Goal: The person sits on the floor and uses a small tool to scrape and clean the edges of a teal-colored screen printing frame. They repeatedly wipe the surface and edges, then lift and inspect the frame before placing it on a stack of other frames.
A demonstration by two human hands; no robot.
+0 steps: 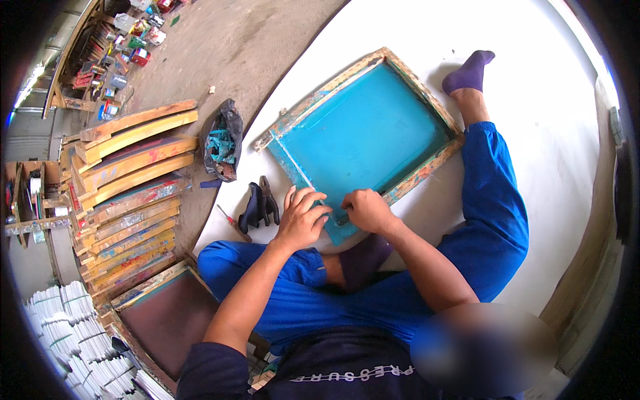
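A wooden screen-printing frame (420, 175) with a bright blue mesh lies tilted in front of me, its near corner close to my lap. My left hand (303, 219) rests on the frame's near left edge, fingers bent and apart. Beside it, my right hand (369, 211) is closed over the inner side of the near corner. Whatever its fingers pinch there is hidden. Left of my left hand lie dark-handled pliers (269, 201) and a dark blue and black object (252, 209). A screwdriver (230, 219) with a red part lies next to them.
I sit on a white sheet (547, 133), legs around the frame. A black bag (222, 141) with blue scraps stands left. Beyond it rises a stack of wooden frames (130, 200). Paint cans (139, 57) crowd the far left; white paper bundles (73, 327) lie near left.
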